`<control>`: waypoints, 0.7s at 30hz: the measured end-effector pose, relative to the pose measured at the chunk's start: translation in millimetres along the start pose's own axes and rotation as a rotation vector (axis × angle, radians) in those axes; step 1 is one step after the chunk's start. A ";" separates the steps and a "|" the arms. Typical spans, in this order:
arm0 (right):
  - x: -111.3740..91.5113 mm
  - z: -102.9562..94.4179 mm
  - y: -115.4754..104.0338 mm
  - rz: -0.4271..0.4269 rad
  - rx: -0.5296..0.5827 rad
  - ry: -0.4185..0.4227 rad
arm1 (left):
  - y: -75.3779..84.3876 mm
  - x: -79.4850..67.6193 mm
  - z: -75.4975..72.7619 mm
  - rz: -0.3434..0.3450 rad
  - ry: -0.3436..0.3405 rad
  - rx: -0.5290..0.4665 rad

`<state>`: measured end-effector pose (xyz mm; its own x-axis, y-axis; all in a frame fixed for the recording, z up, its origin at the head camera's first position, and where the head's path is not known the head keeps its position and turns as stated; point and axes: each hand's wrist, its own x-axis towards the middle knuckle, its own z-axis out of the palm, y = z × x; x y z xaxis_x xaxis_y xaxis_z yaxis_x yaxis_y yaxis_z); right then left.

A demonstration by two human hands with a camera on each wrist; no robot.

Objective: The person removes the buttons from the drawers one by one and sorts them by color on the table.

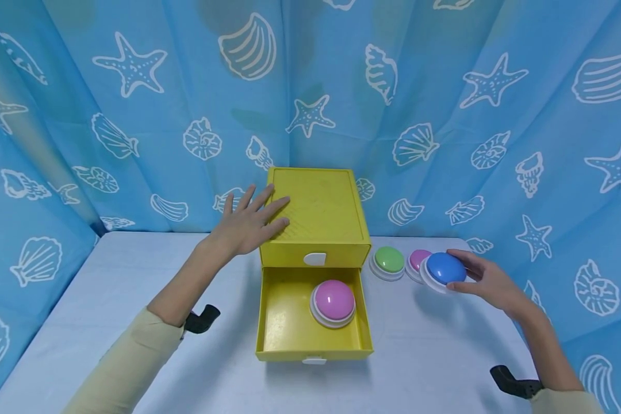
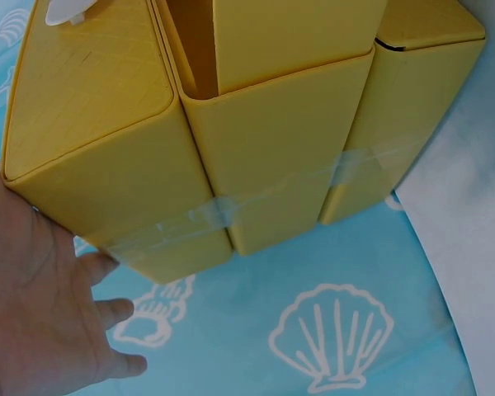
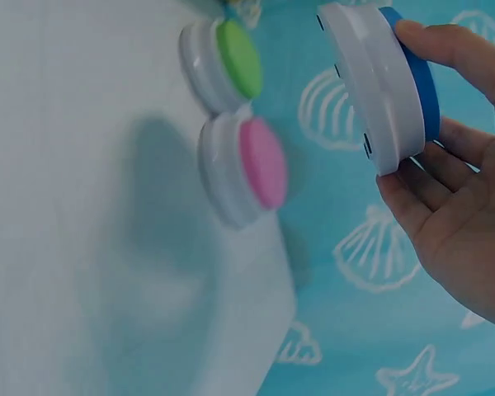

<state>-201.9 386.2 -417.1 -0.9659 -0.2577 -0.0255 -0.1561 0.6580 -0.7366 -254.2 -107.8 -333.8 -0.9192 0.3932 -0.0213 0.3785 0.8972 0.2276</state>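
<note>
My left hand (image 1: 242,229) rests with spread fingers on the left edge of the top of a yellow drawer cabinet (image 1: 318,201). Below its upper drawer, a drawer (image 1: 284,339) stands pulled out, with a large pink push button (image 1: 334,300) on a white base inside. My right hand (image 1: 489,282) grips a blue push button (image 1: 446,268) by its rim, thumb on one side and fingers on the other. In the right wrist view its white base (image 3: 375,91) is raised off the table and tilted.
A green button (image 1: 389,260) and a smaller-looking pink button (image 3: 264,163) stand on the white table (image 1: 212,368), right of the cabinet. The blue button partly covers that pink one in the head view. A blue shell-patterned curtain (image 1: 341,126) hangs behind.
</note>
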 end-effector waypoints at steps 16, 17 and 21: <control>9.6 -12.2 60.5 0.188 0.056 0.018 | -1.7 -0.1 1.0 0.003 0.000 -0.010; 10.8 -12.6 64.8 0.204 0.058 0.022 | -1.8 -0.1 0.8 0.003 0.000 -0.008; 14.4 -11.9 80.9 0.253 0.043 0.056 | -1.4 0.1 0.4 0.003 -0.004 -0.008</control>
<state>-231.0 444.1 -469.0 -0.9831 -0.0484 -0.1765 0.1000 0.6657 -0.7395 -254.8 -108.9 -334.5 -0.9176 0.3968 -0.0249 0.3803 0.8943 0.2359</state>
